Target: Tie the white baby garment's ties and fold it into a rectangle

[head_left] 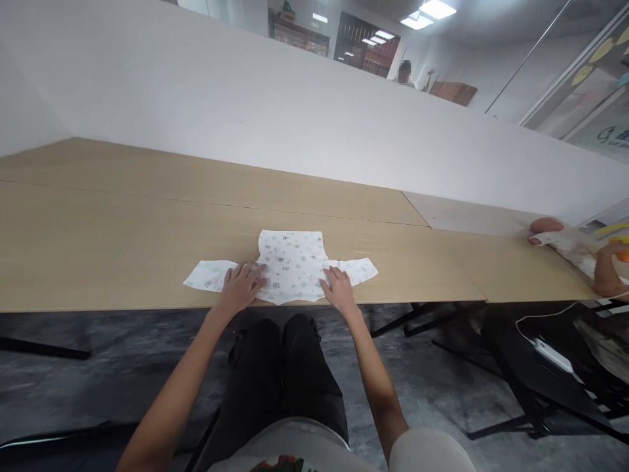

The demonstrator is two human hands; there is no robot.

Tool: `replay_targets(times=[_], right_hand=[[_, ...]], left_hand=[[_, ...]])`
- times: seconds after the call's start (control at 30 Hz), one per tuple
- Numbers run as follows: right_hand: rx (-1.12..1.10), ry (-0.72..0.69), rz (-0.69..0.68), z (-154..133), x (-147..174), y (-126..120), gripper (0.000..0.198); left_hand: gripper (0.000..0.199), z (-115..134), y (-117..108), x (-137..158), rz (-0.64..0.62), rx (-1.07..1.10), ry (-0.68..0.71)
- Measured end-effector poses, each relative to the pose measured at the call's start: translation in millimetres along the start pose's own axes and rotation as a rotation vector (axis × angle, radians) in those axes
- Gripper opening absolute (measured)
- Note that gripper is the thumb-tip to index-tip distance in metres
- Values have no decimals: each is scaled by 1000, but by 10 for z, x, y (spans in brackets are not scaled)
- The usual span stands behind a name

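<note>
A small white printed baby shirt [291, 262] lies spread on the wooden table, its two sleeves stretched out to either side. Its lower point reaches close to the table's near edge. My left hand [242, 286] rests on the shirt where the left sleeve joins the body, fingers lying flat and a little apart. On the other side, my right hand [339, 286] lies on the base of the right sleeve, fingers spread over the cloth. Neither hand lifts the fabric.
The long wooden table [122, 229] runs beneath a white partition wall [221, 105]. At the far right, another person's arm [608, 269] is beside a doll [546, 226] in pale clothing. A black chair [535, 367] bearing a white power strip [553, 356] stands at lower right.
</note>
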State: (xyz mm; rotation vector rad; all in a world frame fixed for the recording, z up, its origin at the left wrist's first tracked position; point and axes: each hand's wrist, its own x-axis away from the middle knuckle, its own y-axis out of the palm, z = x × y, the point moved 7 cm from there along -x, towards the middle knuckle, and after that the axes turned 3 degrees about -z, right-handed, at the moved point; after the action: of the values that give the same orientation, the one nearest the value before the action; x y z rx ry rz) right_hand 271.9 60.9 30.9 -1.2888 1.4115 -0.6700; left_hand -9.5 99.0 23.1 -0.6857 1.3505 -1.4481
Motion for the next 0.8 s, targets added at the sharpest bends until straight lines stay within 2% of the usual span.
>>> replay_targets(times=[0.1, 0.2, 0.27, 0.4, 0.47, 0.57, 0.67, 0.8], right_hand=[[43, 45, -108, 25, -10, 106, 40], [56, 55, -134, 56, 20, 133, 43], [35, 54, -113, 82, 29, 105, 42], [-37, 84, -25, 253, -13, -53, 38], [-3, 163, 10, 437, -43, -153, 36], [132, 340, 14, 761, -57, -274, 33], [218, 487, -15, 1020, -35, -337, 33], [254, 590, 13, 1216, -19, -420, 35]], left_hand=[[53, -53, 78, -4, -99, -63, -87], [56, -150, 72, 21, -144, -66, -111], [57, -237, 13, 34, -112, -59, -134], [51, -520, -180, 33, 7, -79, -268], [47, -649, -274, -11, 38, -107, -291], [41, -781, -369, -128, 27, -111, -246], [41, -881, -380, -216, -86, -49, -209], [53, -1052, -417, -178, -206, -18, -263]])
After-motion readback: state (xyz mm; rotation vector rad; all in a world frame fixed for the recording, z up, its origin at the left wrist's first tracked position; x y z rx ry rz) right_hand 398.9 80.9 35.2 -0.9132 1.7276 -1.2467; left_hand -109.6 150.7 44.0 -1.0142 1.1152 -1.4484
